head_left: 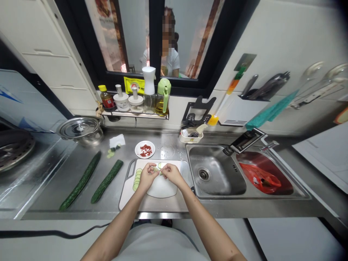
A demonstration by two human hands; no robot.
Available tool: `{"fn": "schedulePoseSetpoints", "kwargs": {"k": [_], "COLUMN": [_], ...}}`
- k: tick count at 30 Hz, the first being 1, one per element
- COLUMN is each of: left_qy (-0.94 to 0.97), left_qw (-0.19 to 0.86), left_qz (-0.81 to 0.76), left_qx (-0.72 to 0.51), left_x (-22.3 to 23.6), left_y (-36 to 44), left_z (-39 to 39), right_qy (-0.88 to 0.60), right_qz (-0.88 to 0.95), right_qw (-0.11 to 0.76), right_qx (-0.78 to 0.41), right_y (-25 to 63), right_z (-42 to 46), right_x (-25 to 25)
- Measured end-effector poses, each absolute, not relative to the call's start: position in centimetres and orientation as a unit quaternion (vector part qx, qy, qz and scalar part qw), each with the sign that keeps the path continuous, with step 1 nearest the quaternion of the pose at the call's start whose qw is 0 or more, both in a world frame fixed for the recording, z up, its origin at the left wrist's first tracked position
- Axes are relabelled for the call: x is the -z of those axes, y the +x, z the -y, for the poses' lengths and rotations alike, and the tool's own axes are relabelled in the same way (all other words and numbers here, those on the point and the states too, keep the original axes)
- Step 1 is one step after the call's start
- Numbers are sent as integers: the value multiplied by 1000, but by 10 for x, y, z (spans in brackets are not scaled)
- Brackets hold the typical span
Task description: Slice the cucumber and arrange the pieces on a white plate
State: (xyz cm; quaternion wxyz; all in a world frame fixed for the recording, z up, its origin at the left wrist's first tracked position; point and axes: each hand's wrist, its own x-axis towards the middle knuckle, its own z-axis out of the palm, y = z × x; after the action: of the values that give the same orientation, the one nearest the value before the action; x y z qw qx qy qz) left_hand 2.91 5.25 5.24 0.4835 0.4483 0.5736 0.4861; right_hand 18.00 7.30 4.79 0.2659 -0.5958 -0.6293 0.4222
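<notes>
- The left grip (pixel 147 177) is narrow, thumb and fingertips pinched together on a pale green cucumber piece (pixel 156 169).
- The right grip (pixel 173 173) is narrow too, facing the left one and nearly meeting it, with pale green at its fingertips as well — whether both pinch one piece or two, I cannot tell.
- Under both grips lies a light cutting board (pixel 129 197) with a grey rim, set on the steel worktop (pixel 67 159).
- Just left of the left grip, a row of overlapping cucumber slices (pixel 137 177) runs along the board.
- Below and between the grips, a flat white thing (pixel 161 189) with a curved edge lies on the board; its kind is unclear.
- Beyond the left grip, past the board's far edge, a small white plate (pixel 138 151) holds red bits (pixel 146 149).
- Well left of the left grip, two whole cucumbers (pixel 107 182) lie side by side, apart from each other; beyond them stands a lidded steel pot (pixel 88 139).
- Right of the right grip is a double sink (pixel 217 186) — a red plastic bag (pixel 258 177) sits in its farther basin.
</notes>
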Motion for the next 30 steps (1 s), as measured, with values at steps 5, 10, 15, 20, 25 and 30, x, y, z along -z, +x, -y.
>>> {"fn": "schedulePoseSetpoints", "kwargs": {"k": [5, 10, 15, 20, 25, 30], "left_qy": [501, 564, 602, 632, 642, 650], "left_qw": [426, 363, 316, 274, 254, 236], "left_qz": [-646, -694, -706, -708, -710, -711], "left_qx": [-388, -263, -201, -157, -140, -128], "left_x": [-30, -19, -15, -15, -15, -12], "left_y": [31, 33, 36, 39, 42, 43], "left_z": [-70, -82, -86, -87, -87, -87], "right_qy": [-633, -650, -656, -648, -641, -627], "right_qz": [672, 692, 708, 726, 738, 753], "right_qw": [196, 129, 68, 29, 5, -4], "right_qx": [-330, -286, -252, -228, -211, -199], "right_y": [182, 181, 179, 178, 177, 178], "right_z": [-89, -98, -104, -108, -110, -111], "right_x": [-44, -39, -29, -22, -18, -15]}}
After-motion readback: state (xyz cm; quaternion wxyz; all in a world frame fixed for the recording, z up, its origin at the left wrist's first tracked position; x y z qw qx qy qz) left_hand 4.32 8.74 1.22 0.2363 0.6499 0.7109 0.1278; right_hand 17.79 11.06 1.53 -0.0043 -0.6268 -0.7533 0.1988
